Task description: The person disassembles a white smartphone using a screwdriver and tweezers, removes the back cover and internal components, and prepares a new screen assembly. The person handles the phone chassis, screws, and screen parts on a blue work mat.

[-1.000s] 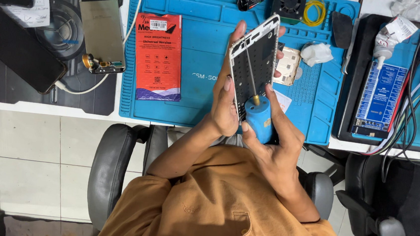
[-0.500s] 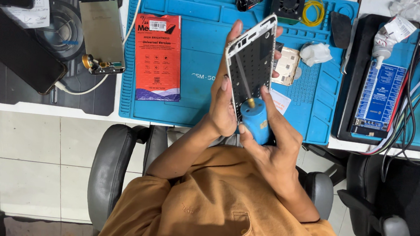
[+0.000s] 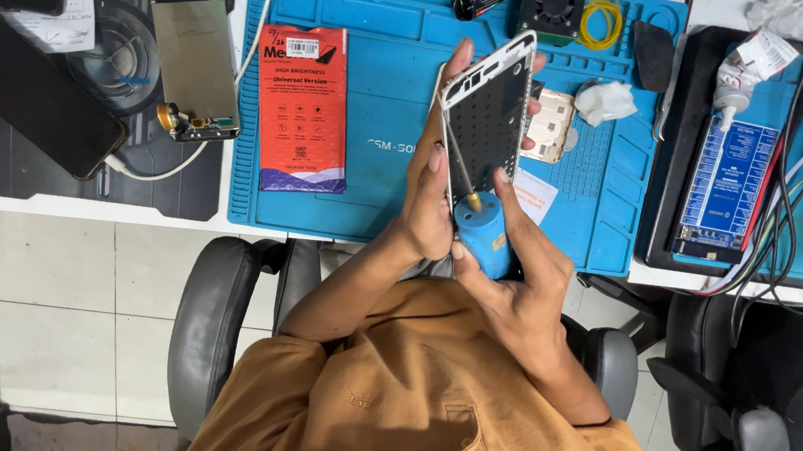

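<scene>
My left hand [image 3: 431, 192] grips a white phone frame [image 3: 489, 108] with a dark perforated inner face, holding it upright above the blue work mat [image 3: 379, 23]. My right hand [image 3: 524, 275] is wrapped around a blue-handled screwdriver [image 3: 484, 236]. Its thin shaft rests against the lower part of the frame. Both hands are close together in front of my chest, at the table's near edge.
On the mat lie a red flat package [image 3: 303, 108], a gold phone part [image 3: 551, 123], a crumpled tissue [image 3: 607, 100], a yellow ring [image 3: 602, 17] and a small fan [image 3: 553, 1]. At left lie a phone screen [image 3: 195, 61] and a black phone [image 3: 40, 92]. A blue device with cables [image 3: 725, 184] sits at right.
The phone frame and both hands have shifted only slightly. The screwdriver tip stays on the frame.
</scene>
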